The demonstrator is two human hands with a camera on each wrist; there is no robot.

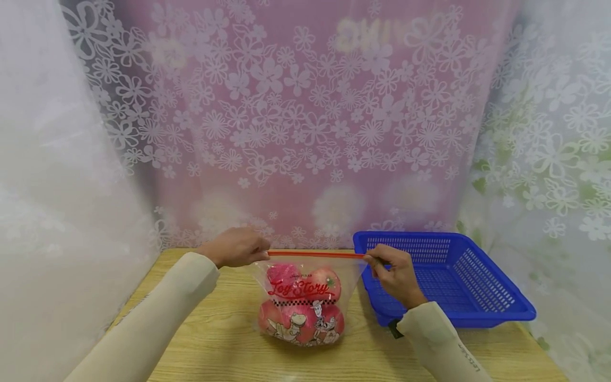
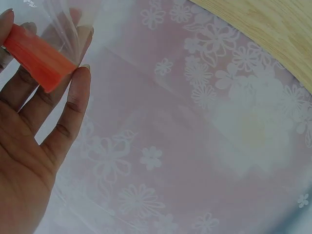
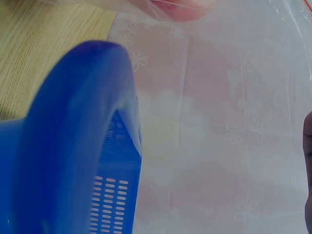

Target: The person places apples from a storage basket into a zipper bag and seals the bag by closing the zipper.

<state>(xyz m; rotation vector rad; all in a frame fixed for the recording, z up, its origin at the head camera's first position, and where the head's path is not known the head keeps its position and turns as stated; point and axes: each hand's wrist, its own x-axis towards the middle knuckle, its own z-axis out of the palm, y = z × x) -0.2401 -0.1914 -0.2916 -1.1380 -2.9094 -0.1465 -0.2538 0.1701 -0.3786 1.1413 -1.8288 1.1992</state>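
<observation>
A clear zip bag (image 1: pixel 312 297) printed "Toy Story" hangs upright above the table, holding several pinkish-red round fruits (image 1: pixel 326 282) that look like apples. Its orange-red top strip (image 1: pixel 317 254) is stretched straight between the two hands. My left hand (image 1: pixel 242 247) pinches the strip's left end; in the left wrist view this strip end (image 2: pixel 41 58) lies between thumb and fingers. At the opposite corner, my right hand (image 1: pixel 393 273) pinches the strip between thumb and forefinger. Only a dark sliver of the right hand (image 3: pixel 308 170) shows in the right wrist view.
A blue plastic basket (image 1: pixel 477 320) with slotted walls stands on the right of the wooden table (image 1: pixel 210 334), close behind the right hand. Flower-patterned sheets (image 1: pixel 305 132) hang at the back and both sides. A small dark object (image 1: pixel 395 329) lies under the right wrist.
</observation>
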